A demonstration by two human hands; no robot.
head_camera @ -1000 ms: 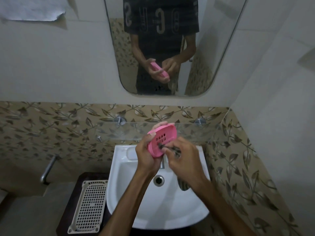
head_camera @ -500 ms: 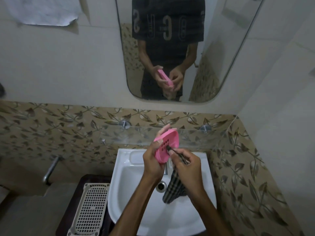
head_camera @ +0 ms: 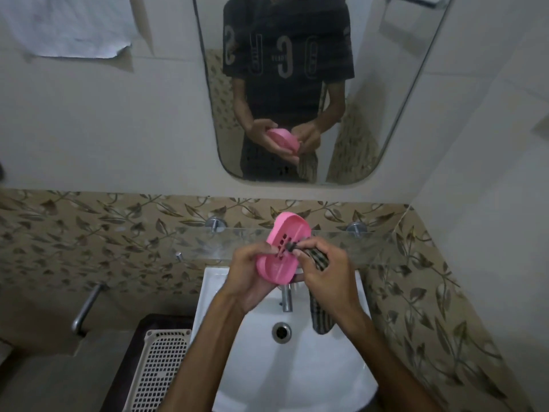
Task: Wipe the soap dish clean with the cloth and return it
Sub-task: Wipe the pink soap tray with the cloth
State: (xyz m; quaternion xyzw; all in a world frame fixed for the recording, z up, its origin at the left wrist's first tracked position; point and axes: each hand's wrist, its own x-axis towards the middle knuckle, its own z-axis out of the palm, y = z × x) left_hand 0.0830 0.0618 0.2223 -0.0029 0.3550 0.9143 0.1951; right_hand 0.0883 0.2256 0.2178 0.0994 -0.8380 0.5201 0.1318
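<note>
While the left hand [head_camera: 252, 272] cradles the pink dish [head_camera: 282, 251] from below and from its left edge, the dish sits tilted at the centre of the frame, its hollow side turned toward the camera and its long axis running from lower left to upper right. It hangs above the back of the white sink [head_camera: 297, 367], in front of the glass shelf [head_camera: 380, 245]. The right hand [head_camera: 326, 272] lies just to the right of the dish, touching it, and is the nearer to the slotted patch in the middle. Its grip is clenched on the checked cloth [head_camera: 319, 310]: a twisted tip is pinched between thumb and fingers and pressed against the slots, and the rest trails down past the tap [head_camera: 286, 298] toward the lower right. The left grip grasps the dish, fingers curled under its lower end, thumb on the rim. By my judgement the wiping is under way and the return is not yet done; the next stroke probably runs along the long axis, up and away from the left palm, toward the free upper end.
</note>
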